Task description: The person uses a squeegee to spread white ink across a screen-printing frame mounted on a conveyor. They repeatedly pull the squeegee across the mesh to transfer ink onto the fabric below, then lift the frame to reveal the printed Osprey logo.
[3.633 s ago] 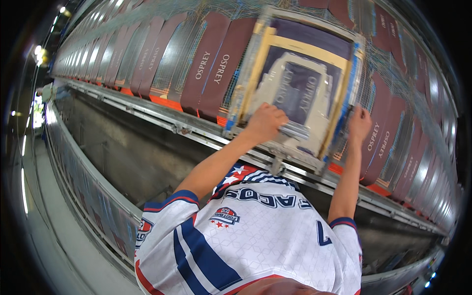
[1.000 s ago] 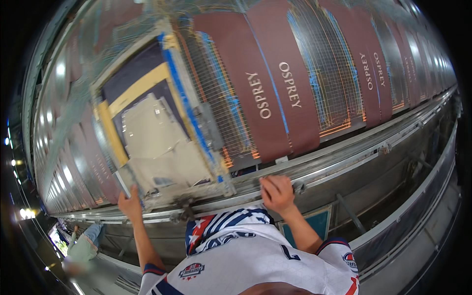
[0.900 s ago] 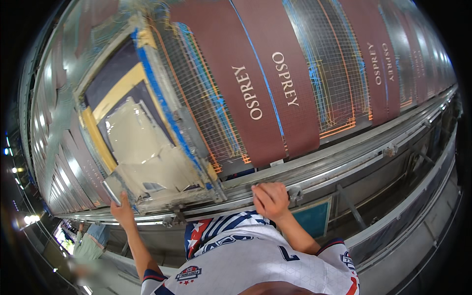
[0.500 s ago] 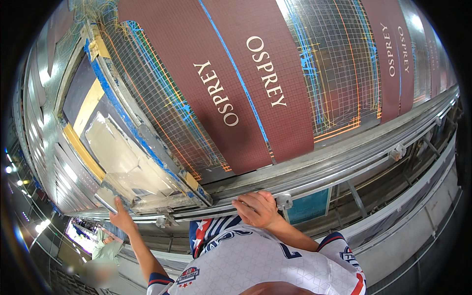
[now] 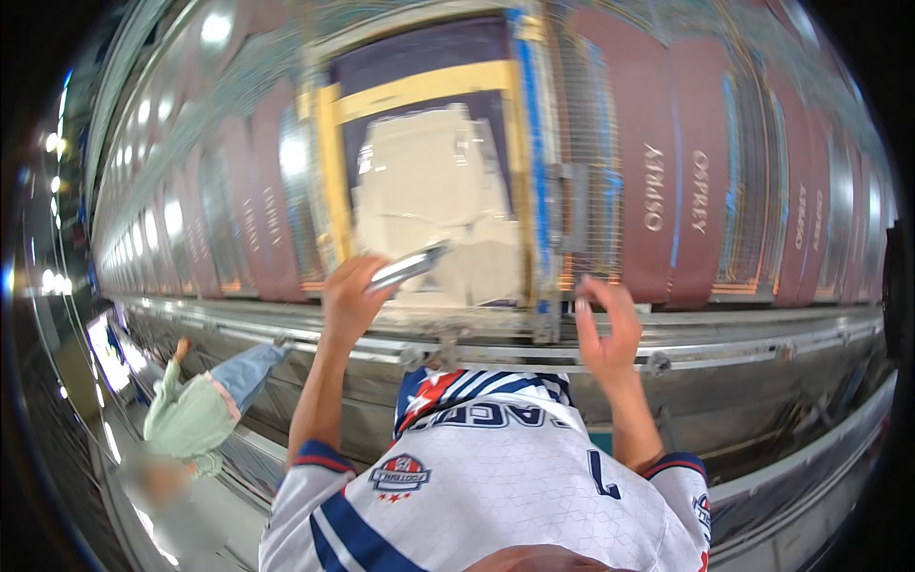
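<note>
My left hand is raised and closed around a flat silver bar-like object, held in front of the lower edge of a yellow-and-blue framed opening. Behind the opening sits a pale beige box. My right hand is up beside the blue right edge of the frame, fingers apart and holding nothing. A grey latch plate sits on the wire mesh just above it. My white, blue and red jersey fills the bottom of the view.
Tall dark-red panels behind wire mesh run along the row on both sides. A grey metal rail runs beneath them. Another person in a green top and blue jeans stands at the lower left.
The view has swung so the framed opening is now centred. My left hand has risen with the silver object to the opening's lower edge. My right hand has lifted off the rail and opened.
</note>
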The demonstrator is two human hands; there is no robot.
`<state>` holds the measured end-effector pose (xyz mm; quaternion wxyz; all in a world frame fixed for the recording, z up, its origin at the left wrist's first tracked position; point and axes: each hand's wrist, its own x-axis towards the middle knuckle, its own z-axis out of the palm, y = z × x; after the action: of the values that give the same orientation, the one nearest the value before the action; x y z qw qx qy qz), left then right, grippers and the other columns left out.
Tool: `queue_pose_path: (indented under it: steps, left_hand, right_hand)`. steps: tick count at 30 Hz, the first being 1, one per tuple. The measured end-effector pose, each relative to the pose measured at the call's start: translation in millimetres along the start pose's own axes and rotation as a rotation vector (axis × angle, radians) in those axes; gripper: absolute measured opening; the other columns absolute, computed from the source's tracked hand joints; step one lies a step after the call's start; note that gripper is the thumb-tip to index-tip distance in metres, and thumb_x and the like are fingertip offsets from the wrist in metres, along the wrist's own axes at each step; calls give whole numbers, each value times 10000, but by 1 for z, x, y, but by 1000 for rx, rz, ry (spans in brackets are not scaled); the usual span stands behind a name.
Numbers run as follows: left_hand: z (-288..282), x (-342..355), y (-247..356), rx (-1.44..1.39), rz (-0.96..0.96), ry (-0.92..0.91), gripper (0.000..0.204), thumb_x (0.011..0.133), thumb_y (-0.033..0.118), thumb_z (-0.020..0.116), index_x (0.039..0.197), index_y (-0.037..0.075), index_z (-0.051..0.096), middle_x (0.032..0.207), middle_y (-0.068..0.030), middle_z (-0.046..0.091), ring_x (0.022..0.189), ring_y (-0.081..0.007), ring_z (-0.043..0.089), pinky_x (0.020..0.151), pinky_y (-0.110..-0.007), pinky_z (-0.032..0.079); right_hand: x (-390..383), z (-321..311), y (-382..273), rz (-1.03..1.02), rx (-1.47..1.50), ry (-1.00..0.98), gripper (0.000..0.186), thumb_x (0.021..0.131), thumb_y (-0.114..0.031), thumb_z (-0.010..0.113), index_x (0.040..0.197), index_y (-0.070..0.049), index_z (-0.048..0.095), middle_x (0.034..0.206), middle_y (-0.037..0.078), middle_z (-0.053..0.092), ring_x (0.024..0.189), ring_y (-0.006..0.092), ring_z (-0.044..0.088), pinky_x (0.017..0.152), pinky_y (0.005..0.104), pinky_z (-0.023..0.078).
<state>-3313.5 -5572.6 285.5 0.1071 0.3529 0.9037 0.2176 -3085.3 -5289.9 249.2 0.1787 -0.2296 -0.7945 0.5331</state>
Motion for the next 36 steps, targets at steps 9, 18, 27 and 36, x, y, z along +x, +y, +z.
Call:
queue_pose_path:
  steps: [9,18,27,36]
  left_hand:
    - [-9,161,-56,11,341,-48,188,746,181,776,920,127,727,885,-98,705,845,-337,671,722,-437,531]
    - [7,213,-79,-14,256,-49,162,712,221,775,861,177,729,831,-82,712,787,-341,675,682,-473,528]
    - [27,18,-32,-186,332,69,236,663,96,785,869,132,676,819,-37,666,765,-274,667,666,-406,529]
    - [23,33,-35,-134,340,-60,210,686,82,743,867,133,649,829,-37,645,783,-284,658,658,-416,528]
  right_hand:
    - [220,124,-80,-279,-436,-567,442,791,-283,716,1179,-74,684,1026,170,717,1028,357,644,959,459,491]
    - [261,161,-52,-243,-762,-588,199,792,-237,661,881,-63,697,852,166,710,922,364,665,957,464,462]
    - [63,138,-58,-417,-545,-528,305,719,-59,748,1009,-84,653,989,94,669,1021,301,626,963,442,450]
    - [72,136,-56,-290,-686,-619,274,768,-51,718,1027,-101,642,968,92,686,976,308,645,895,438,466]
